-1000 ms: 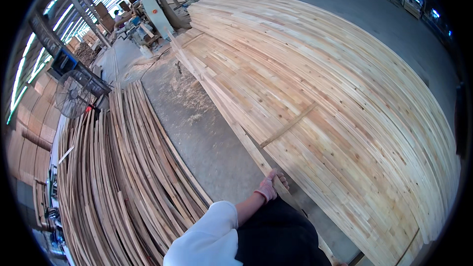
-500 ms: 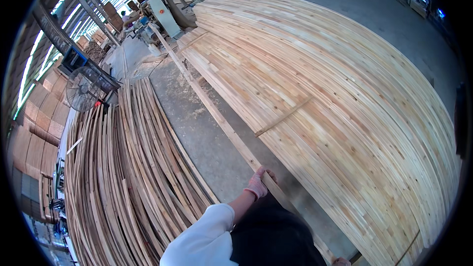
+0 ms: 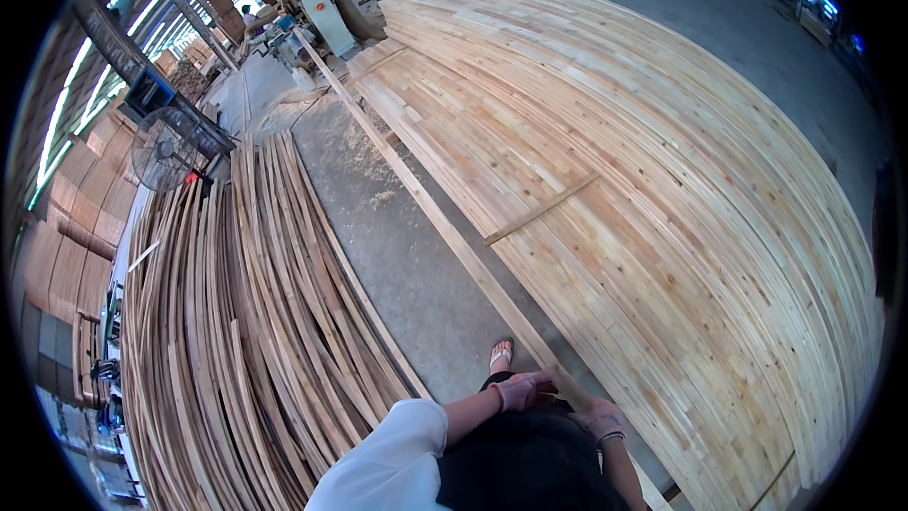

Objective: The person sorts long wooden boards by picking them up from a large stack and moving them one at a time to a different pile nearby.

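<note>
A long, pale wooden strip [image 3: 445, 227] runs from the machine at the far end back past my right side. My right hand [image 3: 602, 418], in a pinkish work glove, is closed around its near part, in front of my body. Just to the left, my left hand [image 3: 523, 391], also gloved, has its fingers pointing right, close to the strip's left edge. Those fingers are bent and partly hidden, so whether they grip the strip is unclear. Beyond my left hand, my sandalled foot [image 3: 501, 354] shows on the floor.
A wide stack of pale jointed boards [image 3: 662, 227] fills the right side, with a thin crosspiece [image 3: 541, 210] on it. Long rough strips [image 3: 274, 322] lie piled at left. A fan [image 3: 170, 149], a machine cabinet [image 3: 323, 15] and a distant person [image 3: 251, 16] are farther off. Sawdust lies on the floor.
My left hand has come off its farther spot on the strip and drawn back toward my body. My right hand has moved up into view along the strip. My foot now shows.
</note>
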`<state>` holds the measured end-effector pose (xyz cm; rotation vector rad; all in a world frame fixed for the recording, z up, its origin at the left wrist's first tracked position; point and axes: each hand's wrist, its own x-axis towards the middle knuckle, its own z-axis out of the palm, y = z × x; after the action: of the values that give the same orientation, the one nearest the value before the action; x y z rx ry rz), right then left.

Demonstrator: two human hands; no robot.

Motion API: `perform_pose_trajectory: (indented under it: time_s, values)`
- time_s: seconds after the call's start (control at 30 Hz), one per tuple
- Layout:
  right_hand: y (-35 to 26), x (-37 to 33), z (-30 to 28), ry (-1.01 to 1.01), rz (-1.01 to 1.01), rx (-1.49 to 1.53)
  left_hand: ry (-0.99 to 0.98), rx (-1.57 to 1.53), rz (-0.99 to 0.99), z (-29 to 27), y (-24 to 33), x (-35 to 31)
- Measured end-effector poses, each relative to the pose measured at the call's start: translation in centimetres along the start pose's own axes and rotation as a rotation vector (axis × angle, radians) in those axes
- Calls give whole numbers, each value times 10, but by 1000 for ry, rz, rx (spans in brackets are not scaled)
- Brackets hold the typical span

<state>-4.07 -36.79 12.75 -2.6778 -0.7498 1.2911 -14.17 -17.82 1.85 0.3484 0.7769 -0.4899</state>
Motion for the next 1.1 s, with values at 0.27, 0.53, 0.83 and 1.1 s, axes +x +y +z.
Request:
perform_pose_trajectory:
  time_s: [0.27,0.53,0.83,1.1]
  values:
    - [21,-4,-2,311,-193,737,209,29,300,1,49,-22]
    - [275,-176,34,80,626,67,-4,152,363,16,163,-100]
    - [239,-258,48,513,742,-27,278,141,815,-6,382,-186]
    - [37,-124,-56,956,668,306,322,-54,989,-117,563,-163]
